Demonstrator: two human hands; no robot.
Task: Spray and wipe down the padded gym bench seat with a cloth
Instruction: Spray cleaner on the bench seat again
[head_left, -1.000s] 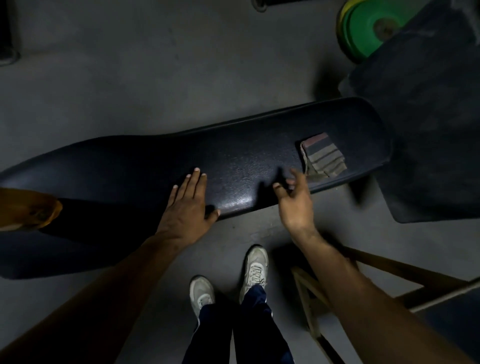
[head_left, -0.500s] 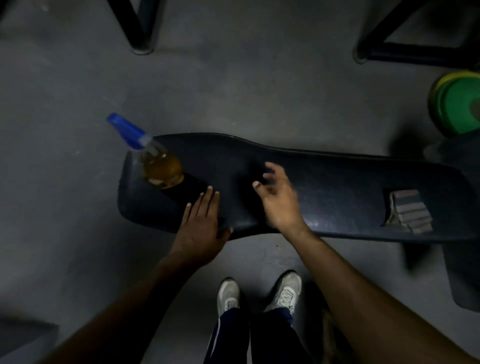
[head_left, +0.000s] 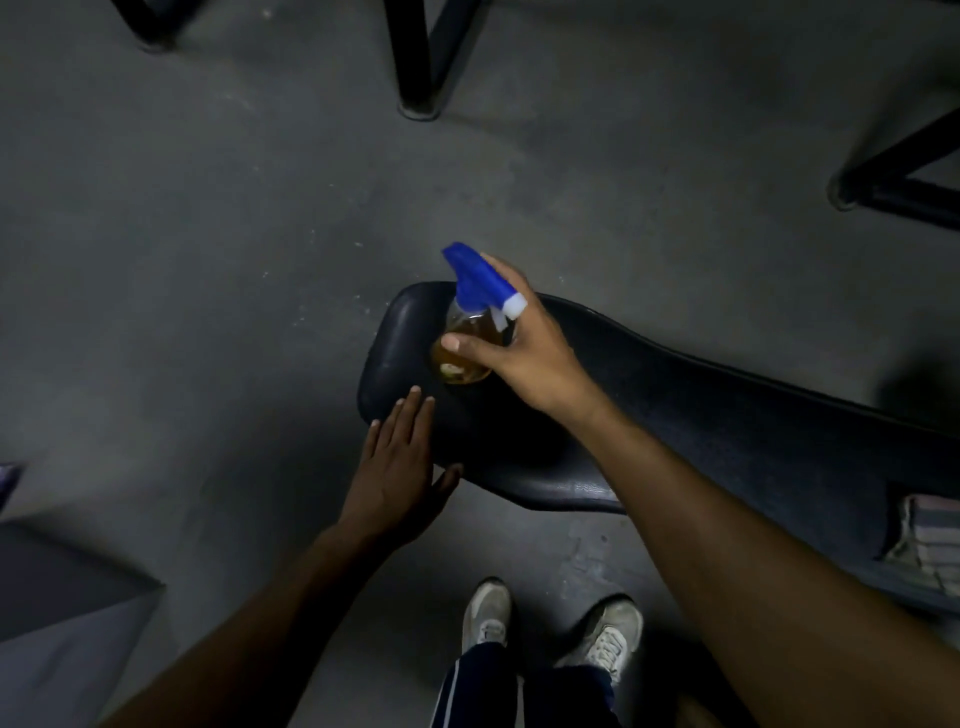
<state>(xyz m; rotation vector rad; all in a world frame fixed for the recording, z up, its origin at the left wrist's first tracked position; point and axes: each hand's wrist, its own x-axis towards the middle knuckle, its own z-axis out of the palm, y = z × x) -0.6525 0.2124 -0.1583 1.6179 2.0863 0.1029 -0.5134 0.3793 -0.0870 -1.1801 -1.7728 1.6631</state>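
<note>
Head view: the spray bottle is stood at the narrow end of the padded bench seat. The right hand is wrapped round its body, grip clamped on the bottle, thumb in front, presumably to lift it for spraying. The left hand is laid flat on the seat edge, fingers straight, probably as a brace. Amber liquid is seen in the clear bottle, level unclear. The folded cloth is left at the far right of the seat.
</note>
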